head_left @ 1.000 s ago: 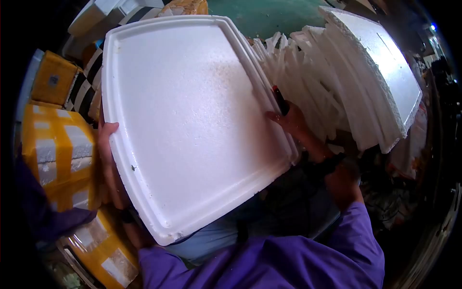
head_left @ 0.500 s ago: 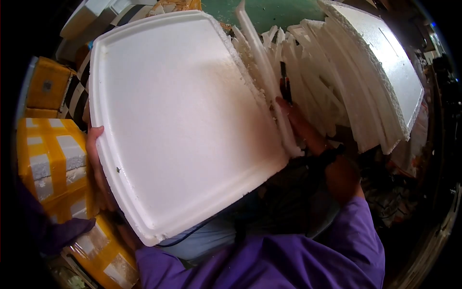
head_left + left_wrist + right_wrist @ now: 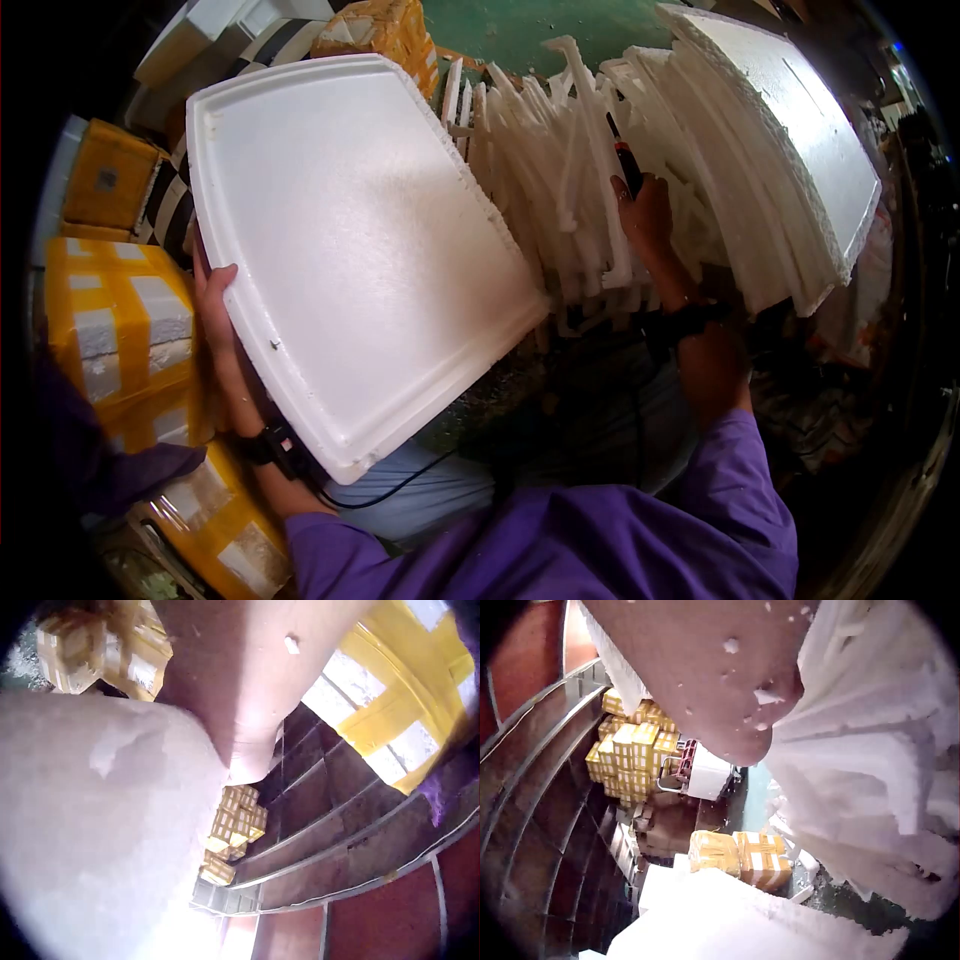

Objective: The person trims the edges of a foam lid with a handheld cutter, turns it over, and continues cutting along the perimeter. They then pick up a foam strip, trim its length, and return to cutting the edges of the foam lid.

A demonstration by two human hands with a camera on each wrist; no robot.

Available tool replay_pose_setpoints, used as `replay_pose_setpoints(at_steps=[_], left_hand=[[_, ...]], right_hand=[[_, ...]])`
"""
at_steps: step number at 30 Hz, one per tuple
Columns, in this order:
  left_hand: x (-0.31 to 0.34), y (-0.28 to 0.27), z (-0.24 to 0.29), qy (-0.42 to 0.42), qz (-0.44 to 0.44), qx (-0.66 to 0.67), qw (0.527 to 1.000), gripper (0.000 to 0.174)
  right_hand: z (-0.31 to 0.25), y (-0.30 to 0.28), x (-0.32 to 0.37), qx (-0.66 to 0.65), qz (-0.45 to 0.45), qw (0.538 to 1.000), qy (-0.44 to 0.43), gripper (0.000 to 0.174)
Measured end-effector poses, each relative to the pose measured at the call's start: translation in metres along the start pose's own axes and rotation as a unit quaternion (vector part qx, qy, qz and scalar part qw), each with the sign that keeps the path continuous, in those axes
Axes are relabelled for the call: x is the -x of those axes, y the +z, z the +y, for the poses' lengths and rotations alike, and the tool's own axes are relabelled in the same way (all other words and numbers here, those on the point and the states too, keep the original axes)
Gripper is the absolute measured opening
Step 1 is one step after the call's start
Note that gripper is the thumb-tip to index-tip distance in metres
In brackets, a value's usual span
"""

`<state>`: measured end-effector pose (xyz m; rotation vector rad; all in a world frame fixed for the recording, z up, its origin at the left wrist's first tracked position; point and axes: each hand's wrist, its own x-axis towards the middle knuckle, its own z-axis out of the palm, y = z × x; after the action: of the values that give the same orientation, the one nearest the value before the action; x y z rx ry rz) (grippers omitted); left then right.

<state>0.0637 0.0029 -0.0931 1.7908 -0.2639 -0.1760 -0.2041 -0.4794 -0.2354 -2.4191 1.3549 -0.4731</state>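
A large white foam lid (image 3: 350, 250) with a raised rim is tilted over the person's lap. My left hand (image 3: 215, 295) grips its left edge, thumb on top and the other fingers hidden beneath. The lid's right side is a rough, crumbly cut edge without a rim. My right hand (image 3: 650, 215) holds a black and red utility knife (image 3: 626, 165), its dark blade pointing away from me. Beside that hand, a long foam strip (image 3: 585, 110) lies on a pile of foam strips (image 3: 510, 150). White crumbs stick to the right hand (image 3: 720, 682) in the right wrist view.
Foam boards (image 3: 780, 130) lean in a stack at the right. Foam boxes (image 3: 120, 320) wrapped in yellow tape stand at the left, with another taped box (image 3: 385, 35) at the back. A black cable (image 3: 400, 490) crosses the lap. The floor behind is green.
The rim strip came away from the lid's right side and went with the right hand onto the pile. The lid has drawn back to the left, away from the knife.
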Motion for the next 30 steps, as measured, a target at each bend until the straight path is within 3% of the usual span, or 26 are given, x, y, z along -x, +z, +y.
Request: replay_pose_setpoints(at_steps=[2, 5, 7, 8, 10, 11, 12, 15, 18, 20, 22, 23, 24, 25, 27, 29, 30], left_hand=[[0.006, 0.006, 0.002, 0.057, 0.015, -0.023, 0.998, 0.091], [0.024, 0.017, 0.012, 0.122, 0.029, -0.034, 0.992, 0.093], [0.042, 0.036, 0.018, 0.169, 0.046, -0.009, 0.985, 0.095], [0.05, 0.042, 0.018, 0.191, 0.054, -0.017, 0.98, 0.098], [0.069, 0.063, 0.019, 0.244, 0.081, -0.048, 0.965, 0.097], [0.079, 0.071, 0.013, 0.273, 0.088, -0.07, 0.956, 0.097], [0.09, 0.079, 0.01, 0.281, 0.1, -0.074, 0.952, 0.097], [0.125, 0.103, -0.001, 0.288, 0.125, -0.085, 0.946, 0.097], [0.155, 0.107, -0.01, 0.289, 0.12, -0.104, 0.944, 0.095], [0.169, 0.101, -0.013, 0.33, 0.092, -0.11, 0.933, 0.088], [0.179, 0.044, -0.064, 0.292, 0.068, -0.009, 0.954, 0.084], [0.172, 0.026, -0.059, 0.233, 0.062, 0.075, 0.968, 0.082], [0.165, 0.007, -0.055, 0.173, 0.064, 0.162, 0.969, 0.082], [0.151, -0.003, -0.014, 0.068, 0.074, 0.276, 0.956, 0.081], [0.116, -0.03, 0.023, 0.023, -0.021, 0.302, 0.953, 0.08], [0.075, -0.047, 0.028, -0.036, -0.182, 0.378, 0.907, 0.08], [0.066, -0.042, 0.025, -0.039, -0.147, 0.315, 0.937, 0.083]], right_hand=[[-0.011, -0.002, 0.011, 0.007, 0.049, 0.999, -0.022, 0.038], [-0.028, 0.006, 0.027, -0.135, -0.061, 0.985, -0.09, 0.033], [-0.048, 0.012, 0.064, -0.237, -0.189, 0.949, -0.087, 0.034], [-0.051, 0.026, 0.079, -0.232, -0.285, 0.928, -0.065, 0.045], [-0.042, 0.085, 0.121, -0.302, -0.459, 0.834, 0.055, 0.059], [-0.058, 0.082, 0.142, -0.335, -0.485, 0.798, 0.123, 0.058], [-0.075, 0.078, 0.162, -0.366, -0.508, 0.755, 0.192, 0.062], [-0.082, 0.133, 0.2, -0.306, -0.48, 0.774, 0.276, 0.07], [-0.103, 0.13, 0.205, -0.357, -0.529, 0.721, 0.27, 0.096], [-0.091, 0.178, 0.213, -0.375, -0.518, 0.731, 0.239, 0.098], [-0.07, 0.224, 0.215, -0.391, -0.519, 0.731, 0.209, 0.096], [-0.05, 0.273, 0.221, -0.388, -0.508, 0.742, 0.202, 0.088], [-0.041, 0.283, 0.218, -0.378, -0.508, 0.751, 0.187, 0.083], [-0.034, 0.289, 0.217, -0.368, -0.508, 0.759, 0.174, 0.078], [-0.025, 0.289, 0.217, -0.357, -0.487, 0.781, 0.159, 0.069], [-0.018, 0.303, 0.207, -0.277, -0.54, 0.779, 0.157, 0.064], [-0.017, 0.306, 0.207, -0.256, -0.546, 0.78, 0.167, 0.061]])
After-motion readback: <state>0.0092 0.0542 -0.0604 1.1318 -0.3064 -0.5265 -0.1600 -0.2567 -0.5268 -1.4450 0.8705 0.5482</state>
